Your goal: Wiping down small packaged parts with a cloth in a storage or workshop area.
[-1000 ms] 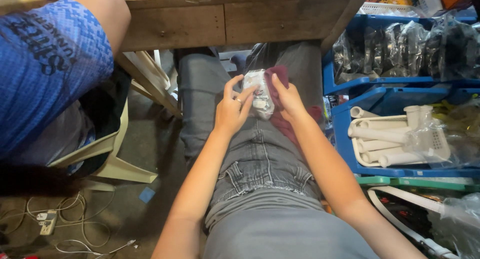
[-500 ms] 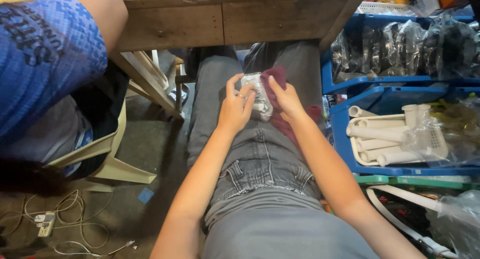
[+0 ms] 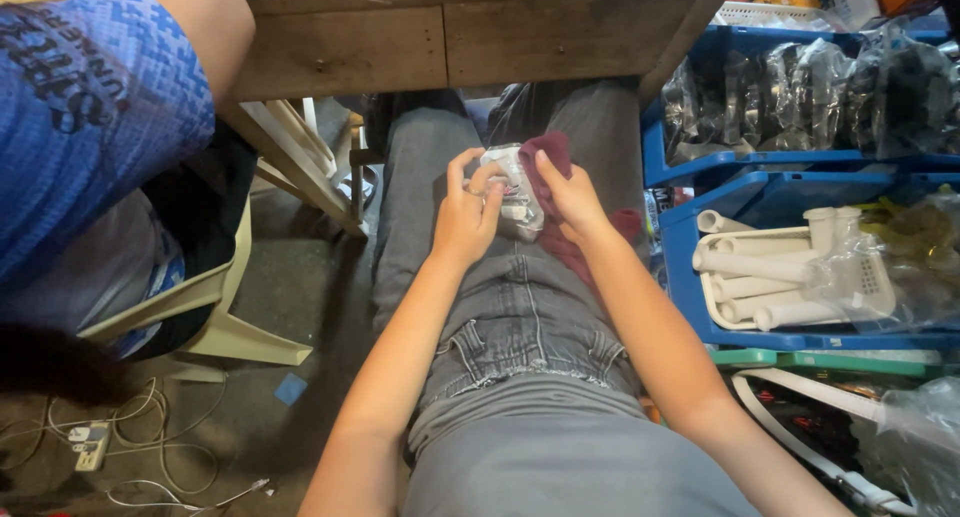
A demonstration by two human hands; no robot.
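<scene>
Barely shifted since earlier, both hands (image 3: 520, 202) grip a crinkly clear packet (image 3: 515, 192) against maroon cloth (image 3: 550, 157).

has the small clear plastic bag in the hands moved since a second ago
No. The small clear plastic bag sits on the lap just below the wooden table edge, between left hand and right hand, as before.

Bare forearms, no sleeves in view; faded grey jeans (image 3: 520, 317) with a frayed waistband, grey top above.

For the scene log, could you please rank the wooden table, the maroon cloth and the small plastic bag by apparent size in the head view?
1. wooden table
2. maroon cloth, partly hidden by the right hand
3. small plastic bag, about alike, so unsure
</scene>
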